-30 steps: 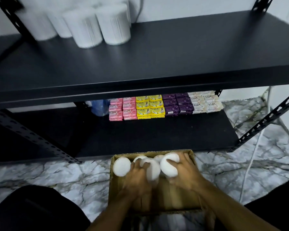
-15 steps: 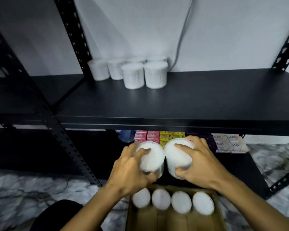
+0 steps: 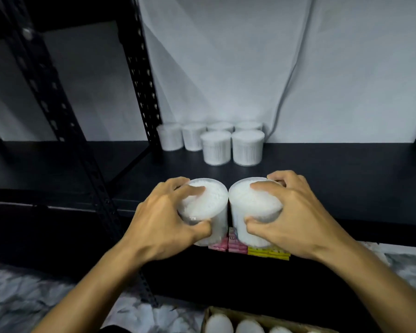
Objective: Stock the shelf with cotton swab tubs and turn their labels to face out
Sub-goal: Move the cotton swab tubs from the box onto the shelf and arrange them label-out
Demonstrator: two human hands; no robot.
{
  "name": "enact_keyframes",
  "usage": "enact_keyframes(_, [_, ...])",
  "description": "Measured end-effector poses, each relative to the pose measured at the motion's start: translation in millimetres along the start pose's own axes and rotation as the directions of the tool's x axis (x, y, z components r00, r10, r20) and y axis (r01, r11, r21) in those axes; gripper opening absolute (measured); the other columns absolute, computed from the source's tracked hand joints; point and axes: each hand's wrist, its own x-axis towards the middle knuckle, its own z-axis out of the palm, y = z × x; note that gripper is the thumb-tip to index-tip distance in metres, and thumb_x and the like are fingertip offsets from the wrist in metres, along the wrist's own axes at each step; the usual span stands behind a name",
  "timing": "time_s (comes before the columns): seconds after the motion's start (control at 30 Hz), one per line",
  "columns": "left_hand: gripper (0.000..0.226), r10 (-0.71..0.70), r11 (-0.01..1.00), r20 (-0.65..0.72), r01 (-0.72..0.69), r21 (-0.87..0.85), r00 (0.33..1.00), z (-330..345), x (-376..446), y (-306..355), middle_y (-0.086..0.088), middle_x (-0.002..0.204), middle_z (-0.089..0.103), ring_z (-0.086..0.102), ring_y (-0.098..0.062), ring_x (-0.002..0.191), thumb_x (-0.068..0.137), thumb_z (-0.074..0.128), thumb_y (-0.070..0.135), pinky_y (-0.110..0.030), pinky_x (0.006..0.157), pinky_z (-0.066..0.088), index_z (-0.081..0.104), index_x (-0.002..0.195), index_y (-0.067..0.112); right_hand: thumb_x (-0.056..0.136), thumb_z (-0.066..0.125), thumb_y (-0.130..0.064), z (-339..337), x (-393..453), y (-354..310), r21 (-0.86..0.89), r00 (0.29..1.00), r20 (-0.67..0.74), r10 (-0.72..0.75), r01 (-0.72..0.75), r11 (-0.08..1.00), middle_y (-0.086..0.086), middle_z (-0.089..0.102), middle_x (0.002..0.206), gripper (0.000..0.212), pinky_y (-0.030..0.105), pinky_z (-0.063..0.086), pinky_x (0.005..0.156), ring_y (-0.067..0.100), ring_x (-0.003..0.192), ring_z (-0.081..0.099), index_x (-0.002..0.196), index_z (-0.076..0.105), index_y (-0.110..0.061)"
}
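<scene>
My left hand [image 3: 163, 222] grips one clear cotton swab tub [image 3: 208, 207] from above, fingers curled over its lid. My right hand [image 3: 291, 217] grips a second cotton swab tub [image 3: 250, 207] the same way. The two tubs touch side by side, held in the air at the front edge of the black shelf [image 3: 334, 183]. Several more tubs [image 3: 247, 147] stand in two rows at the back of that shelf near the left upright. No label is legible on any tub.
A cardboard box [image 3: 255, 320] with more white-lidded tubs sits on the marble floor at the bottom. Stacked pink and yellow soap packs [image 3: 247, 248] lie on the lower shelf behind my hands. A black perforated upright [image 3: 139, 75] stands left of the tubs.
Both hands have lifted a tub each out of the box and raised them to the upper shelf's front edge. My view has tilted upward.
</scene>
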Motion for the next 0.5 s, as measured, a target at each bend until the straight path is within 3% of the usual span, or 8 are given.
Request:
enact_keyframes(0.2, [0.074,-0.039,0.999,0.004,0.039,0.021,0.999,-22,21,-6,0.024,0.141,0.039,0.035,0.0,0.128,0.058,0.062,0.058,-0.03,0.104,0.036,0.054,0.13,0.042,0.064,0.072,-0.045,-3,32,-17,-0.006,1.0,-0.019,-0.017,0.017,1.0,-0.007,0.033,0.13,0.07,0.018,0.026,0.095,0.008,0.123,0.026,0.129,0.052,-0.029])
enact_keyframes(0.5, [0.064,-0.13,0.991,0.014,0.13,0.035,0.991,-19,58,-32,0.017,0.14,0.045,0.042,-0.008,0.127,0.066,0.07,0.052,-0.028,0.093,0.035,0.056,0.127,0.038,0.063,0.077,-0.043,34,84,-16,0.064,0.997,-0.05,0.053,-0.05,0.997,-0.003,0.039,0.119,0.071,0.016,0.027,0.098,0.013,0.121,0.031,0.127,0.056,-0.022])
